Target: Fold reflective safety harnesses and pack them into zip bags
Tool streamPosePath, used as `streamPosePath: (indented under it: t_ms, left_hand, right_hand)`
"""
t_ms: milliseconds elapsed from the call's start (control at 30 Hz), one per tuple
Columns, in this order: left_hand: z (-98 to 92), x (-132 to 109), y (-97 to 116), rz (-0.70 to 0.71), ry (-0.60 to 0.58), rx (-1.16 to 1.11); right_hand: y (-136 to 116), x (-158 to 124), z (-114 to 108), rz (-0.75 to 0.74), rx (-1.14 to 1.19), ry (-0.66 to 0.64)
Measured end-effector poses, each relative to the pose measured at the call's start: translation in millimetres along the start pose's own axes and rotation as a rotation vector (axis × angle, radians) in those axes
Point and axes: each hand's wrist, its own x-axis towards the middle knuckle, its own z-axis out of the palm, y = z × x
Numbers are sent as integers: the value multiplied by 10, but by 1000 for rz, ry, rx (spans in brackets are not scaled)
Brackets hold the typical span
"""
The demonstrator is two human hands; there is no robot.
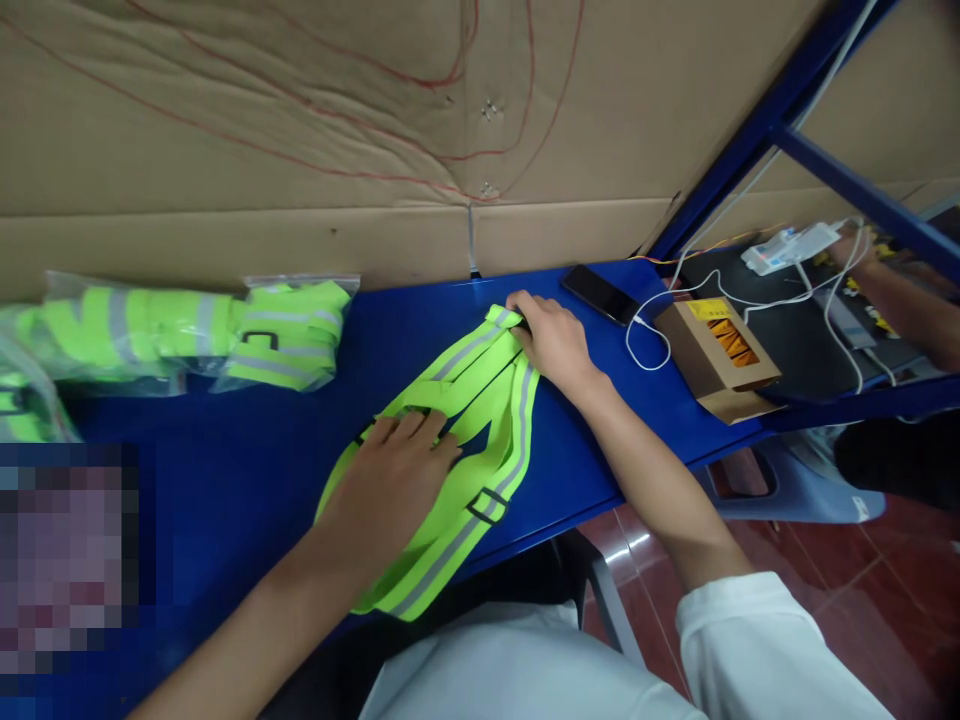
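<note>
Neon yellow-green straps [465,470] with grey reflective stripes and black buckles lie on the blue table [247,500], their near end at its front edge. My left hand [401,475] rests on the left part of the straps, fingers bent over them; whether it grips them is hidden. At the far end of the bundle, my right hand [551,335] has its fingers closed on the gathered strap ends. A black buckle [487,505] shows on the strap nearest the table's front edge.
Bagged neon straps [289,335] line the back left. A black phone [600,293] lies behind my right hand, with a white cable beside it. An open cardboard box [694,350] stands to the right. Another person's arm [911,310] reaches in beyond the blue frame [862,180].
</note>
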Motion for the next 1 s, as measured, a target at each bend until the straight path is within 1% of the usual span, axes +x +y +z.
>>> streamPosePath:
  t_ms: [67, 167, 233, 300, 333, 367, 433, 500, 567, 633, 700, 733, 800, 833, 900, 933, 1000]
  left_hand:
    - [11, -65, 42, 17, 67, -14]
    - [-50, -86, 102, 17, 225, -48]
    - [-118, -30, 109, -28, 314, -84]
    - [-149, 64, 79, -121, 358, -112]
    - [-136, 112, 56, -179, 354, -122]
    - [-100, 155, 33, -228, 326, -132]
    - [25, 206, 5, -266, 203, -167]
    - [177, 199, 19, -203, 64, -216]
    - [299, 145, 76, -137, 23, -246]
    - [361, 76, 153, -133, 63, -245]
    - [367, 19, 220, -156, 98, -241]
    - [353, -1, 244, -166, 107, -243]
    - [296, -17, 259, -159, 116, -254]
    - [255, -11, 246, -145, 119, -262]
    - [162, 42, 169, -97, 137, -297]
    - [118, 94, 102, -52, 145, -325]
    - [58, 249, -73, 63, 171, -396]
  right_hand:
    - [2, 3, 5, 2, -2, -3]
    - [-14, -6, 5, 7, -3, -7]
    - [-40, -21, -3, 7, -8, -12]
    - [-71, -39, -10, -1, -20, -21]
    - [-87, -47, -12, -5, -29, -25]
    - [-103, -54, -10, -9, -40, -30]
    - [-135, -63, 4, -11, -62, -39]
    - [-170, -66, 30, -11, -79, -44]
    - [-207, -69, 54, -18, -94, -49]
    - [-234, -77, 54, -47, -116, -66]
    - [-228, -93, 16, -108, -109, -112]
    - [-208, -103, -16, -145, -75, -142]
    - [-134, -114, -84, -224, 70, -193]
    - [-87, -111, -111, -258, 166, -208]
    - [8, -88, -134, -275, 344, -212]
    - [49, -69, -128, -262, 400, -211]
    - [105, -26, -83, -216, 436, -213]
